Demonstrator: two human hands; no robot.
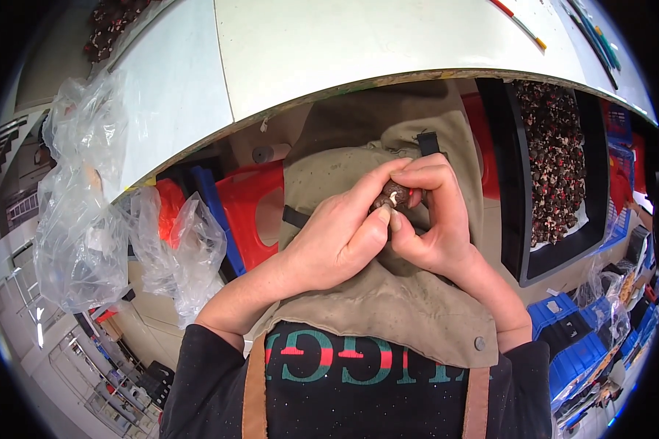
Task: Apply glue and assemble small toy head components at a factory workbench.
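Observation:
A small dark brown rounded piece with white and red spots (395,194) is held above my lap, over the tan apron (344,175). My left hand (333,238) is closed on its left side, with the thumb and fingertips pinching it. From the other side my right hand (441,212) grips it too, the index finger curled over the top and the thumb close to the left thumb. The fingers cover much of the piece, so its full shape is hidden.
A white table (344,51) curves ahead, bearing a red pen-like stick (521,28). At the right a black crate (518,219) contains many similar brown pieces (549,161). Clear plastic bags (88,197) hang at the left. A red stool (234,212) and blue crates (564,329) stand nearby.

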